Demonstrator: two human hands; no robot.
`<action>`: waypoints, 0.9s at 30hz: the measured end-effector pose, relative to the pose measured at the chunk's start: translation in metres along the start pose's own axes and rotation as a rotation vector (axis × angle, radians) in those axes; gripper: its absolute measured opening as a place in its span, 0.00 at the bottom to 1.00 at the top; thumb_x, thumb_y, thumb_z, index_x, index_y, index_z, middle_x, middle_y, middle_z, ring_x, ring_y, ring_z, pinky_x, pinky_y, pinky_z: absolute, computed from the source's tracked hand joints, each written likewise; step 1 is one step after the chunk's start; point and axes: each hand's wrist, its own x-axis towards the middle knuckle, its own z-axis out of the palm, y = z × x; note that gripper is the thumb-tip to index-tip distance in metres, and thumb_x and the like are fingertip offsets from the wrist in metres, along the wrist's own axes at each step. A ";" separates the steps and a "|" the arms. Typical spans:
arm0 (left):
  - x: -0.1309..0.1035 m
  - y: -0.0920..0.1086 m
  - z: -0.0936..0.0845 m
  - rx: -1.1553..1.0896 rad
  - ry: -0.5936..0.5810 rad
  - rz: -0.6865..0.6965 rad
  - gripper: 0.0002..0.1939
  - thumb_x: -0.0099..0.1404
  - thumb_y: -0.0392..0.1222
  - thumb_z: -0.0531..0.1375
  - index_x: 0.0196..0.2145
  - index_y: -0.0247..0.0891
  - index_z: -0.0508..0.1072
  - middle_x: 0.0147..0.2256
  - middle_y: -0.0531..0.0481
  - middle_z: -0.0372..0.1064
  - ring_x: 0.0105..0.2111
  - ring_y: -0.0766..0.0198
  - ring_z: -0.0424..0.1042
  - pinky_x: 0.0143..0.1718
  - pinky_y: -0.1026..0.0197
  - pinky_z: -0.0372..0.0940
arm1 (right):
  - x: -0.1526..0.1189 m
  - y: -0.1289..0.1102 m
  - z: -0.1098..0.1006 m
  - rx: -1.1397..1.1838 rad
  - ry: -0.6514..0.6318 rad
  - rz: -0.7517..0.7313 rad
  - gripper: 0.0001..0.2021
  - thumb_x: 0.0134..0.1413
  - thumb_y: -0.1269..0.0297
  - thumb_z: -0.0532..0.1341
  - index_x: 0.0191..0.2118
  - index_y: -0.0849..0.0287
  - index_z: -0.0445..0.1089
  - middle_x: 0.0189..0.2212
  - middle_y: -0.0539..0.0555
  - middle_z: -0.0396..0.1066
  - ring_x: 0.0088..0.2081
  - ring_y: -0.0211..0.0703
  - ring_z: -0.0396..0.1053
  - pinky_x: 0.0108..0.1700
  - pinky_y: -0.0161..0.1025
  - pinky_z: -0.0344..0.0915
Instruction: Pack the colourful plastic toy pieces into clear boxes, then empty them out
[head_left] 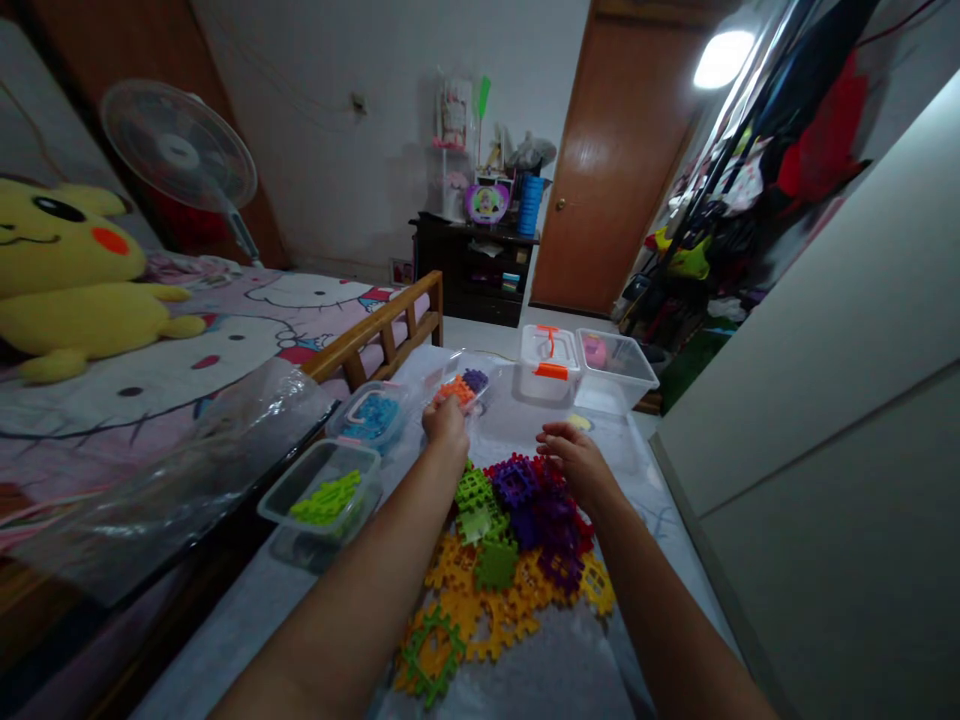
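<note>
My left hand (pixel 445 422) reaches to the near edge of a clear container holding orange pieces (pixel 455 391) and purple pieces (pixel 475 379); its fingers are bent together, and what they hold is hidden. My right hand (pixel 574 452) hovers over the right side of the pile, fingers apart and nothing seen in them. Between my forearms lie interlocking plastic pieces: green (pixel 480 510), purple (pixel 536 510), red (pixel 583 532) and yellow-orange ones (pixel 487 615). A green ring-like piece (pixel 433 657) rests on the yellow-orange ones nearest me.
Left on the table (pixel 255 610) are a tub (pixel 274 497) of lime pieces and a lidded box (pixel 371 413) of blue pieces. A white box with orange latches (pixel 550 370) and a clear bin (pixel 619 372) stand at the back. A bed rail (pixel 375 335) borders the left.
</note>
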 end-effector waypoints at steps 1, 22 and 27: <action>-0.010 0.000 -0.006 -0.013 -0.002 -0.016 0.05 0.54 0.36 0.59 0.28 0.40 0.63 0.18 0.59 0.55 0.18 0.68 0.62 0.21 0.65 0.61 | 0.005 -0.001 0.005 -0.043 0.018 -0.052 0.10 0.40 0.71 0.66 0.34 0.58 0.72 0.33 0.52 0.74 0.31 0.40 0.71 0.28 0.33 0.66; -0.094 0.011 -0.089 0.383 -0.485 0.452 0.26 0.56 0.34 0.61 0.53 0.44 0.68 0.33 0.54 0.67 0.33 0.62 0.69 0.41 0.60 0.64 | 0.006 0.019 -0.005 -0.296 0.284 -0.379 0.15 0.39 0.68 0.66 0.38 0.56 0.68 0.28 0.48 0.74 0.30 0.42 0.72 0.34 0.36 0.66; -0.100 0.016 -0.094 0.330 -0.453 0.342 0.24 0.58 0.42 0.64 0.54 0.45 0.72 0.37 0.50 0.70 0.36 0.60 0.70 0.43 0.59 0.65 | 0.000 0.025 -0.011 -0.241 0.281 -0.379 0.13 0.39 0.68 0.63 0.36 0.55 0.66 0.30 0.50 0.76 0.34 0.44 0.74 0.36 0.38 0.68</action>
